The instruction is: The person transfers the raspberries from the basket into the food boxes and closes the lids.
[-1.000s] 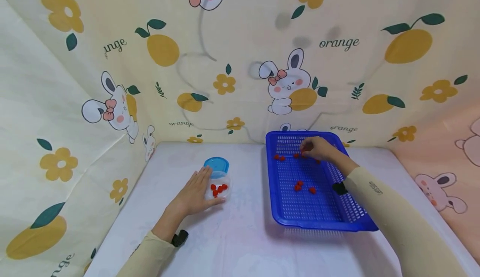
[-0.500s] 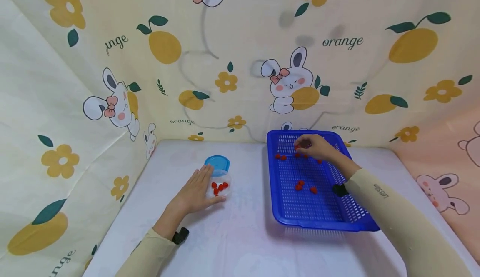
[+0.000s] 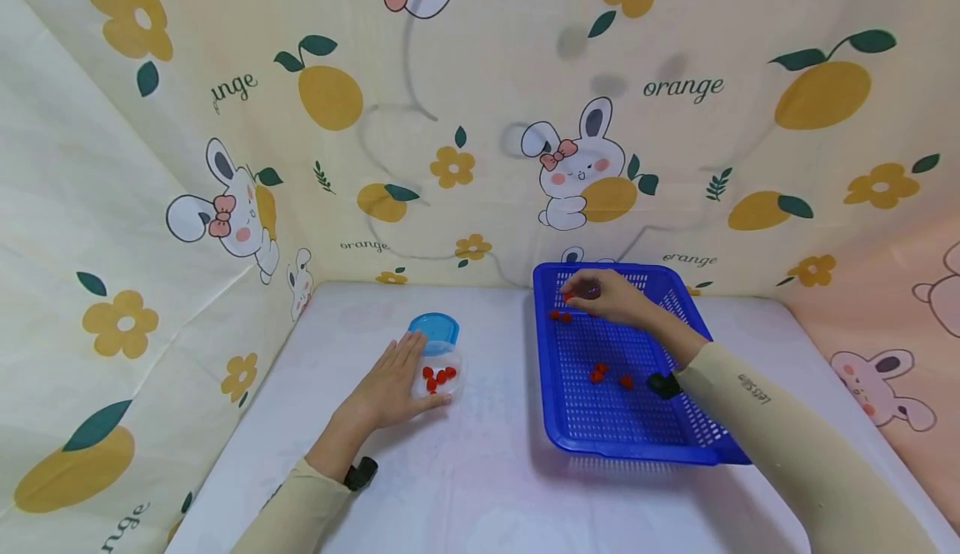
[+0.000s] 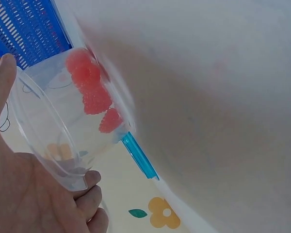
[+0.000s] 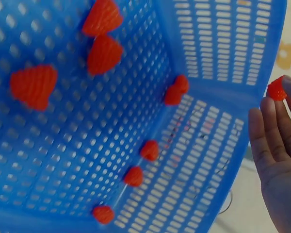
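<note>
My left hand (image 3: 384, 389) holds the side of a small clear plastic tub (image 4: 46, 114), its thumb and fingers around the rim. Several red raspberries (image 3: 441, 376) lie at the bottom of the tub. Behind it is a blue lid (image 3: 437, 326), partly hidden by the fingertips. Over the far end of a blue plastic basket (image 3: 551, 404), my right hand (image 3: 609, 297) pinches one raspberry (image 5: 277, 90) between thumb and fingertips. More raspberries (image 5: 34, 87) are scattered on the basket floor, some along its far wall.
The tub and basket stand apart on a white tabletop (image 3: 480, 471), basket to the right. A patterned cloth backdrop (image 3: 480, 121) rises behind and at both sides. The basket's raised walls surround its raspberries.
My right hand has picked a raspberry up from the far end of the basket and moved left with it. The left hand stays at the tub.
</note>
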A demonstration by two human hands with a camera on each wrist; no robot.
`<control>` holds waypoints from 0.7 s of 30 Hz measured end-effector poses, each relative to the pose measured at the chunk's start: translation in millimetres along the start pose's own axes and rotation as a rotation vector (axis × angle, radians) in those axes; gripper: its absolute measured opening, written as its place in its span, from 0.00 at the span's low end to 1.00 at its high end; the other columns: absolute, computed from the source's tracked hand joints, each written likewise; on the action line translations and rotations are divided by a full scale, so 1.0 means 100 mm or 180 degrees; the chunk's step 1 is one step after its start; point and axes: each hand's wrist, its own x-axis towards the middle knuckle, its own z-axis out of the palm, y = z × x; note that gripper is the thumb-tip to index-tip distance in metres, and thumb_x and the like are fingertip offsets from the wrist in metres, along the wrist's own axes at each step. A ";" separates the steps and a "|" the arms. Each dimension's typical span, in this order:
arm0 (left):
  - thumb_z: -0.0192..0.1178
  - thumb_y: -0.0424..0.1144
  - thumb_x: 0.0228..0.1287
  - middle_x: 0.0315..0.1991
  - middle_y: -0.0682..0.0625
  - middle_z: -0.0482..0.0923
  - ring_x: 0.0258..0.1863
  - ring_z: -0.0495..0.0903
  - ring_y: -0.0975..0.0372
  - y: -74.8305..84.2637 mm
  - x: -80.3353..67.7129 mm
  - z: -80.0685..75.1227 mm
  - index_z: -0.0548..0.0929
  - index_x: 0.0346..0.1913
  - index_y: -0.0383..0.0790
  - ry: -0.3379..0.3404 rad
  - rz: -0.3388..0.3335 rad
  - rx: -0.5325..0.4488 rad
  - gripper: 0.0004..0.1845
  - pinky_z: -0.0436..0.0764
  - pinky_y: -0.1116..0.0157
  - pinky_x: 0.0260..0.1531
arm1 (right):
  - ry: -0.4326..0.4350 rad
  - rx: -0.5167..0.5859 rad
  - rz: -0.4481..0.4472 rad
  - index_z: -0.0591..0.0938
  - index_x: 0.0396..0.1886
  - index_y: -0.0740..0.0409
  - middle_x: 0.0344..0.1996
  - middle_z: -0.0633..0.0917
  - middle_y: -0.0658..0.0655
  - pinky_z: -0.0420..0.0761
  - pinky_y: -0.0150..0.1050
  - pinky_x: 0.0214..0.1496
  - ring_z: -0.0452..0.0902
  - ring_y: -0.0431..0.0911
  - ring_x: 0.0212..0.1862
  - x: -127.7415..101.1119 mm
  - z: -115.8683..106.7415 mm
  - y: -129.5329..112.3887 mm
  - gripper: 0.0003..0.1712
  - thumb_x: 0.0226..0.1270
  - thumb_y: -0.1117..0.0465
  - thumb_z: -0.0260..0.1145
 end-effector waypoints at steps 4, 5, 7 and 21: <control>0.65 0.73 0.65 0.87 0.40 0.49 0.87 0.45 0.47 0.00 0.00 0.00 0.50 0.87 0.33 0.0024 -0.0016 -0.0031 0.63 0.46 0.46 0.85 | -0.0044 0.0048 -0.0060 0.88 0.55 0.59 0.50 0.90 0.56 0.85 0.55 0.64 0.85 0.52 0.54 0.02 0.04 -0.09 0.11 0.77 0.66 0.71; 0.65 0.73 0.65 0.87 0.40 0.49 0.87 0.45 0.47 0.00 0.00 0.00 0.50 0.87 0.33 0.0022 -0.0021 -0.0031 0.64 0.46 0.46 0.85 | -0.0047 0.0062 -0.0072 0.89 0.55 0.59 0.50 0.90 0.56 0.85 0.55 0.64 0.85 0.52 0.54 0.02 0.06 -0.11 0.11 0.77 0.66 0.71; 0.65 0.73 0.65 0.87 0.40 0.49 0.87 0.45 0.47 0.00 0.00 0.00 0.50 0.87 0.33 0.0023 -0.0022 -0.0026 0.64 0.46 0.46 0.85 | -0.0047 0.0047 -0.0104 0.89 0.54 0.57 0.49 0.90 0.55 0.86 0.54 0.64 0.86 0.51 0.54 0.03 0.08 -0.15 0.10 0.77 0.65 0.71; 0.64 0.73 0.66 0.88 0.40 0.48 0.88 0.45 0.47 0.00 -0.01 0.00 0.49 0.87 0.33 0.0010 -0.0015 -0.0033 0.64 0.46 0.47 0.85 | -0.0166 0.0191 -0.0342 0.89 0.54 0.57 0.50 0.90 0.54 0.86 0.53 0.64 0.87 0.50 0.54 0.11 0.29 -0.47 0.11 0.76 0.65 0.72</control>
